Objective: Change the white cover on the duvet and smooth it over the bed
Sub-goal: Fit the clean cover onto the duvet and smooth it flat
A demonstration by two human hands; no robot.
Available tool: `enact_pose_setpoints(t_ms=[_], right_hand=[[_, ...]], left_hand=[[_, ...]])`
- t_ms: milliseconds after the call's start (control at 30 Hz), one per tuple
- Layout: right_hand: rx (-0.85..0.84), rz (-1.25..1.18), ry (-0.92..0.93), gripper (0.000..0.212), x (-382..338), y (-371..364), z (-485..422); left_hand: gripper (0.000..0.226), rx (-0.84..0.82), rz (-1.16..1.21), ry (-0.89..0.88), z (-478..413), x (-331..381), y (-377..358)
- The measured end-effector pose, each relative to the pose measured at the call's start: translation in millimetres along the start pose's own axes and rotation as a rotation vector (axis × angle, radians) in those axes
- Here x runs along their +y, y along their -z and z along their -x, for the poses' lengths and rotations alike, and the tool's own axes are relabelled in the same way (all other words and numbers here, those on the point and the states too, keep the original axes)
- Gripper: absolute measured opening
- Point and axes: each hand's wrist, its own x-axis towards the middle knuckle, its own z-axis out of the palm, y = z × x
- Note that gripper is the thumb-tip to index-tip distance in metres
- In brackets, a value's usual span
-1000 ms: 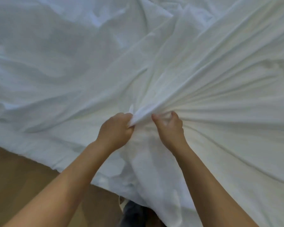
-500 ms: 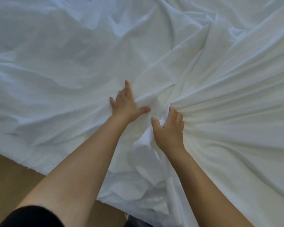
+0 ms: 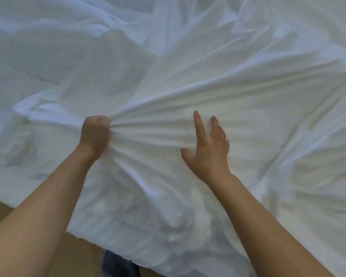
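Cover [image 3: 258, 100], white, count one: it fills nearly the whole head view, rumpled, spread over the bed, which is itself hidden beneath. Whether the duvet is inside cannot be told. The near edge drapes toward the person and ends above the floor [image 3: 0, 206], one tan strip showing at lower left.

Key relation: the cover lies ahead of both hands and runs away to the far right. A fan of tight pleats starts at the left hand [image 3: 95, 132] and runs left to right, rising slightly toward the upper right. That is the long axis of the tension. Slack, heaped cloth sits to the left and on the far side of the fist.

Hands, count two. The left hand is a closed fist clamped on a bunch of the cover at the apex of the fan. The right hand [image 3: 210, 150] holds nothing, fingers straight and splayed, lying over the pleats a little to the right of the fist; contact with the cloth cannot be confirmed. Judgement: the right hand is the nearer to the taut span, so it is better placed for a smoothing stroke along the pleats while the left anchors.

Dark cloth [image 3: 118, 264], count one, small, at the bottom edge under the cover's hem; identity unclear.
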Motion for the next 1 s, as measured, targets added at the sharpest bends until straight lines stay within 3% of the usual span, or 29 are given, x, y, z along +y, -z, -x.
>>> enact_pose_setpoints(t_ms=[100, 133, 200, 333, 400, 467, 500, 567, 667, 733, 800, 833, 1000], right_hand=[[-0.090, -0.219, -0.017, 0.087, -80.8, -36.7, -24.4], [-0.123, -0.303, -0.066, 0.087, -108.3, -50.6, -32.5], [-0.135, -0.458, -0.192, 0.090, -161.9, -77.0, -47.1], [-0.007, -0.633, -0.370, 0.109, -246.7, -115.0, -76.2], [-0.016, -0.670, -0.473, 0.093, -273.2, -126.4, -89.8], [-0.009, -0.703, -0.538, 0.056, -286.8, -134.9, -101.0], [0.017, -0.728, -0.564, 0.045, -289.1, -137.8, -104.5], [0.108, -0.789, -0.597, 0.042, -289.9, -141.1, -107.7], [0.208, -0.917, -0.582, 0.050, -286.0, -140.8, -107.4], [0.178, -0.928, -0.550, 0.056, -285.5, -139.0, -107.5], [0.118, -0.875, -0.506, 0.053, -291.3, -133.0, -111.9], [0.089, -0.854, -0.479, 0.048, -297.9, -128.4, -114.8], [-0.018, -0.831, -0.287, 0.031, -349.6, -103.0, -117.1]], left_hand=[[0.037, 0.123, 0.144, 0.559, -0.9, -69.4, 48.5], [0.038, 0.103, 0.137, 0.641, -2.6, -83.2, 58.1], [0.037, 0.093, 0.024, 0.466, -5.8, -100.1, 74.1], [0.027, 0.067, -0.149, 0.021, -2.0, -118.0, 124.5], [0.023, 0.029, -0.223, -0.021, -9.0, -124.3, 142.6], [0.015, 0.006, -0.259, 0.026, -23.3, -131.5, 150.3], [0.023, -0.013, -0.269, 0.083, -34.9, -136.3, 150.1], [0.069, -0.119, -0.262, 0.242, -64.0, -142.7, 148.3], [0.098, -0.260, -0.034, 0.519, -100.7, -143.1, 144.7], [0.074, -0.355, 0.087, 0.593, -112.6, -142.1, 140.4], [0.026, -0.476, 0.191, 0.530, -118.9, -134.9, 137.5], [0.018, -0.521, 0.290, 0.500, -120.6, -129.9, 137.4], [0.026, -0.624, 0.934, 0.721, -110.3, -126.2, 168.1]])
